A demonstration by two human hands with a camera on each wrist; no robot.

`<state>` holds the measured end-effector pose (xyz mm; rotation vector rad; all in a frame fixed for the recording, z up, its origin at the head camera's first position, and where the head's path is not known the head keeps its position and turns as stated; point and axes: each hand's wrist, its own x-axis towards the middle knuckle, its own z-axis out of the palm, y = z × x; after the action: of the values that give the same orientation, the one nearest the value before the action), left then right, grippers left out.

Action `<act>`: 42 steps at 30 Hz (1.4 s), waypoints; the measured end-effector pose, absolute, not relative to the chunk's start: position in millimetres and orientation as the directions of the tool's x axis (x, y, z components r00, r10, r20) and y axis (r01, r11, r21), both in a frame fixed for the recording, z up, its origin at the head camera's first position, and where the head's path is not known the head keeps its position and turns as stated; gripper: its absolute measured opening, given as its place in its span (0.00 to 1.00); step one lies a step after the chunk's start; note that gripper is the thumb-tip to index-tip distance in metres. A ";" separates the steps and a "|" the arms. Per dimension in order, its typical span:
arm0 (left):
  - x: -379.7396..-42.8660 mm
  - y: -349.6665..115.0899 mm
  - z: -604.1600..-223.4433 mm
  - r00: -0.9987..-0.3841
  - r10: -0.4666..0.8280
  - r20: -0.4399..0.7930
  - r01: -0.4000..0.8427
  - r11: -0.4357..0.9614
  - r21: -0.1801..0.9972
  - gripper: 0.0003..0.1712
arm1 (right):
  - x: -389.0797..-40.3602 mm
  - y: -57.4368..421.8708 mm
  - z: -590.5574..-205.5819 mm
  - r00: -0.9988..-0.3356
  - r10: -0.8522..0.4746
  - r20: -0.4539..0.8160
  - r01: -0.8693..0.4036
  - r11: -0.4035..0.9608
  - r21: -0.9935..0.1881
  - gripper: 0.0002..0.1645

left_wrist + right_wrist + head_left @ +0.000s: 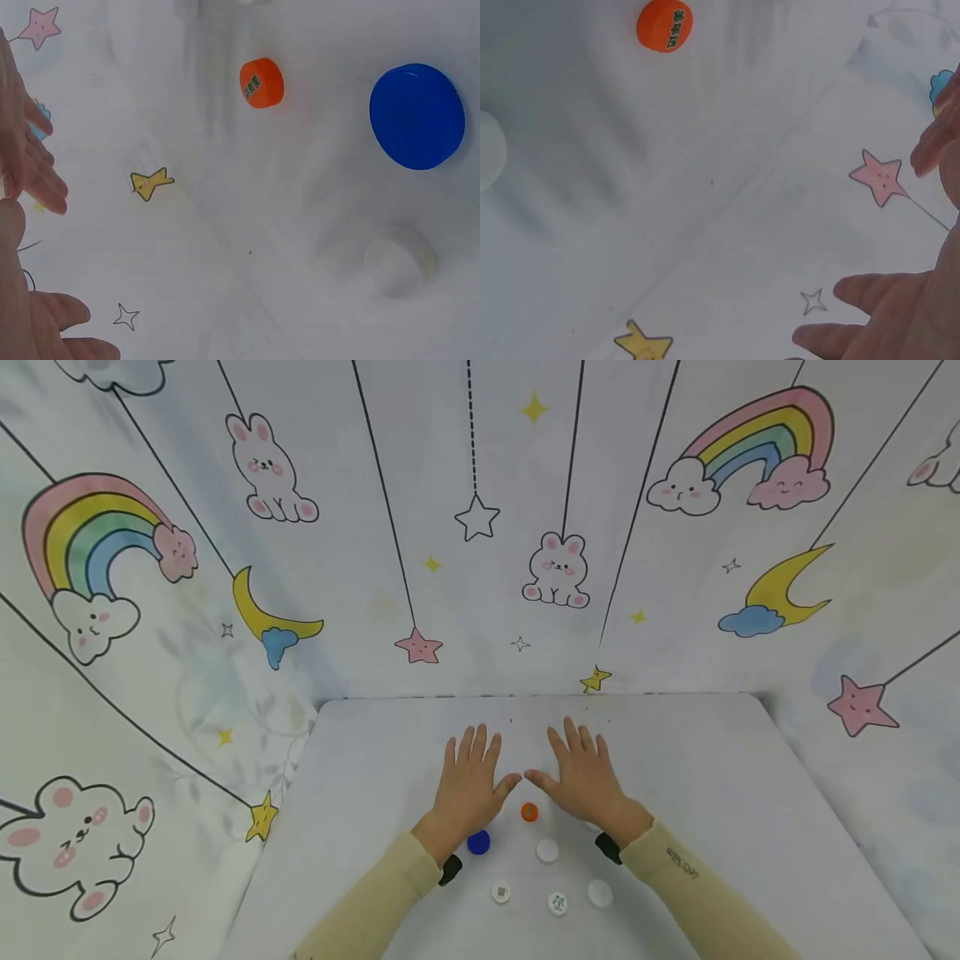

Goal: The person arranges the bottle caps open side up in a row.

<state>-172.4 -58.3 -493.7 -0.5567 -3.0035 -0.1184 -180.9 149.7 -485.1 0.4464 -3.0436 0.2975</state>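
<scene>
My left hand [468,785] is stretched out over the white table with straight, spread fingers, holding nothing. Opposite it, my right hand [587,781] is also spread flat, its thumb tip close to the left thumb. An orange bottle cap [529,812] with printed characters lies just below the thumbs, between the two hands. Beside the left wrist is a larger blue bottle cap [478,842]. A plain white cap [547,851] lies below the orange one. In the left wrist view, a white cap [401,261] sits near the blue one.
Nearer the front lie two white caps with dark printed marks, one left [501,892] and one at centre [557,903], plus a plain white cap [600,893]. A white curtain [480,610] with cartoon drawings surrounds the table [360,760] at the back and sides.
</scene>
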 end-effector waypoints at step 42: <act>-89.6 -66.8 -576.0 -0.908 0.299 0.293 0.390 0.859 0.333 0.25 | -108.7 115.3 -576.0 -0.877 -0.362 0.315 -0.453 0.840 -0.299 0.19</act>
<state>-89.6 -66.8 -576.0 -0.5265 -2.8028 -0.5730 -108.7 115.3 -576.0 0.6247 -2.7727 0.5397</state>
